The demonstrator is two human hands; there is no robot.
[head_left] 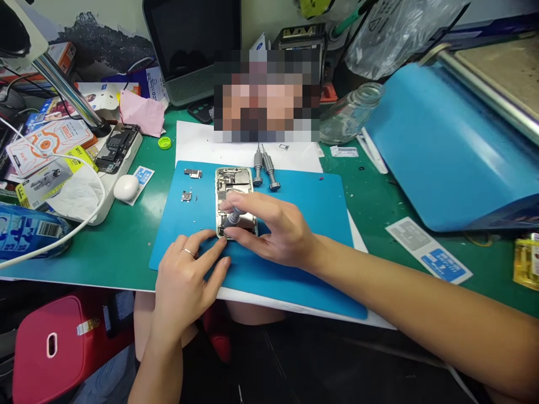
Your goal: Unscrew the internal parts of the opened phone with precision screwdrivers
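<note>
An opened phone (pixel 243 178) lies on a blue mat (pixel 303 235), its inner parts showing. My right hand (pixel 280 227) is closed round a grey screwdriver (pixel 232 220), held upright over the lower left of the phone; its tip is hidden. My left hand (pixel 189 272), with a ring on one finger, rests by the phone's bottom edge. Its fingers are stretched out, the fingertips at or near the phone's lower corner. Left of the phone lie a small metal part (pixel 193 174), a small square part (pixel 186 196) and tiny bits.
Two more grey screwdrivers (pixel 264 168) lie beyond the phone. A glass jar (pixel 351 115) leans at the back right, near a rolled-up blue mat (pixel 442 151). At left are a white earbud case (pixel 126 187), a green cap (pixel 164 143), a white cable (pixel 99 174) and a lamp stand (pixel 69 84).
</note>
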